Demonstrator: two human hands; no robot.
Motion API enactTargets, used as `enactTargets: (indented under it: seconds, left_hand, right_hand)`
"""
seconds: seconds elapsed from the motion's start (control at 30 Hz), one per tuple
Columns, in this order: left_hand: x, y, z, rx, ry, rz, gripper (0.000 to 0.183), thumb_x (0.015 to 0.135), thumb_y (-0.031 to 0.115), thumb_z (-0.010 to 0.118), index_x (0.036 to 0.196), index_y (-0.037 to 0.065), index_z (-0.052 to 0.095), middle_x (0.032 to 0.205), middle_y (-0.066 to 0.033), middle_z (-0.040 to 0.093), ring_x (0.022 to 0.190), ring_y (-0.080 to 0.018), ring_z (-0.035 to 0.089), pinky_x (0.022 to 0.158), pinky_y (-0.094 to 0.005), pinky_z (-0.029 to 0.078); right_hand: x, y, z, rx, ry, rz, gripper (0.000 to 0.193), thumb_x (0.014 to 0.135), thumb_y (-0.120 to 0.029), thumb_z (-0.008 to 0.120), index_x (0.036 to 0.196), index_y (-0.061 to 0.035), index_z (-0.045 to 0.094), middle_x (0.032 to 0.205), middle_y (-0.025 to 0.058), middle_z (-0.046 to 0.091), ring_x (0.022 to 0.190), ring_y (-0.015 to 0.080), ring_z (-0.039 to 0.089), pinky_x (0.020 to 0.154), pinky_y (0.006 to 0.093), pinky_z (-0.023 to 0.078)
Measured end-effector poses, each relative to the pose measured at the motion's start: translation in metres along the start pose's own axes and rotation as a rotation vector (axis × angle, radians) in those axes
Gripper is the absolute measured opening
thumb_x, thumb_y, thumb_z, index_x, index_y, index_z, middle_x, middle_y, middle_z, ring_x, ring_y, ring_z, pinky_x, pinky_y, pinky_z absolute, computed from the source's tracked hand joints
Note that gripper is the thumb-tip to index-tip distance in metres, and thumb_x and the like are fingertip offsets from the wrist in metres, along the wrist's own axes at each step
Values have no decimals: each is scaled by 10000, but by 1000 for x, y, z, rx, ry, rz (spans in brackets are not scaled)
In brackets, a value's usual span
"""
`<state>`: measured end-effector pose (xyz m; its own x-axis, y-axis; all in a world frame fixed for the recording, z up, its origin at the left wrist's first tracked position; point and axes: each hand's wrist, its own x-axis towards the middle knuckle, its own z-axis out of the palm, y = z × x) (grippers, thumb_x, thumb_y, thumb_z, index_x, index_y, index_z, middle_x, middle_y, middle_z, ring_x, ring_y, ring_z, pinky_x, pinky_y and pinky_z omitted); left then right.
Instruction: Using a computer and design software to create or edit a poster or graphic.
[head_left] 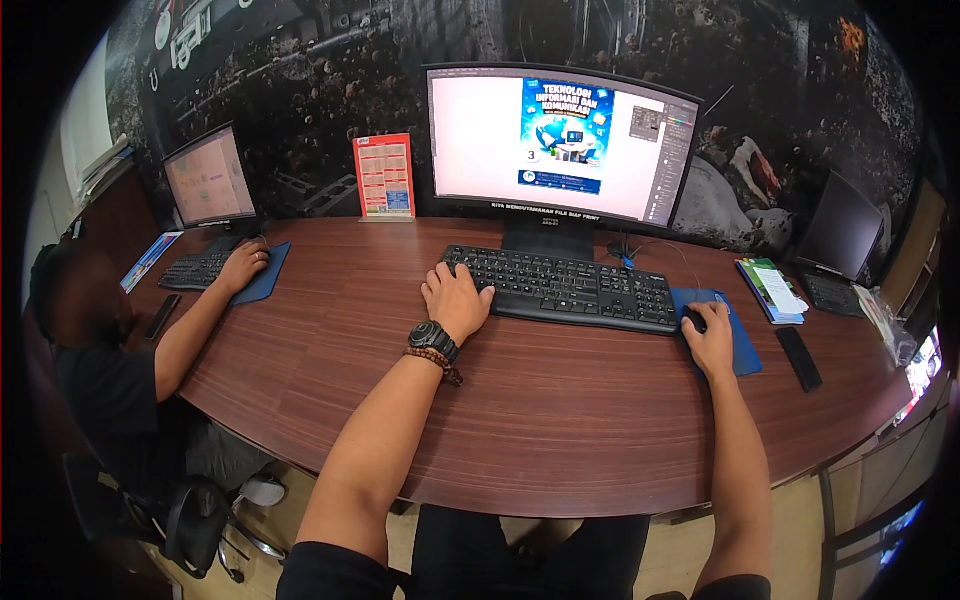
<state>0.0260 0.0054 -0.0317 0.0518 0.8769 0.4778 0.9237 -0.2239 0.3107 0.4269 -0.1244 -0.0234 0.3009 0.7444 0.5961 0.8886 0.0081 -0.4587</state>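
My left hand (458, 299) rests on the left end of a black keyboard (570, 288), fingers spread over its keys. A black watch (433, 341) and a beaded bracelet (430, 357) circle that wrist. At the keyboard's right end, my right hand (710, 338) is curled over a dark computer mouse (693, 320), which its fingers partly hide. The mouse sits on a blue mouse pad (742, 350). Behind the keyboard stands a wide curved monitor (470, 140), its screen showing a blue cover design on a white page.
A red-framed stand-up card (385, 178) stands left of the monitor. Farther left, a co-worker (110, 380) uses another keyboard (195, 269) and monitor (210, 180). On the right lie a black phone (799, 359) and booklets (770, 290), near a dark monitor (842, 225).
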Motion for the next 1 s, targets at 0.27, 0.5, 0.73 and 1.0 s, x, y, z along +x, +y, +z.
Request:
enactTargets:
  seconds: [0.27, 0.5, 0.73, 1.0]
  left_hand:
    - [-1, 1, 1, 15, 7, -2, 570, 889, 409, 678, 1195, -54, 547, 1242, -275, 484, 1200, -448, 461, 1022, -552, 377]
    - [0, -6, 1, 14, 36, 12, 562, 882, 407, 686, 1181, -50, 553, 1223, -274, 491, 1183, -442, 471, 1005, -547, 391]
    - [0, -22, -2, 61, 88, 43, 476, 863, 409, 702, 1061, -12, 602, 1137, -228, 553, 1088, -402, 531, 923, -526, 436]
    - [0, 16, 8, 1, -9, 33, 571, 874, 444, 680, 1169, -28, 553, 1253, -287, 481, 1194, -451, 450, 1006, -569, 363]
  right_hand:
    - [1, 0, 1, -5, -9, 11, 319, 827, -206, 687, 1097, -37, 705, 1168, 169, 584, 1101, 366, 585, 946, 421, 476]
    - [-2, -10, 0, -30, -1, 14, 352, 828, -220, 685, 1136, -51, 689, 1188, 161, 573, 1106, 364, 586, 951, 423, 477]
    - [1, -15, 12, 5, -48, 40, 371, 831, -284, 683, 1139, -77, 688, 1215, 166, 577, 1152, 367, 578, 996, 429, 462]
    - [4, 12, -22, 1, 3, 60, 349, 820, -208, 682, 1133, -54, 670, 1166, 150, 585, 1072, 366, 617, 916, 442, 504]
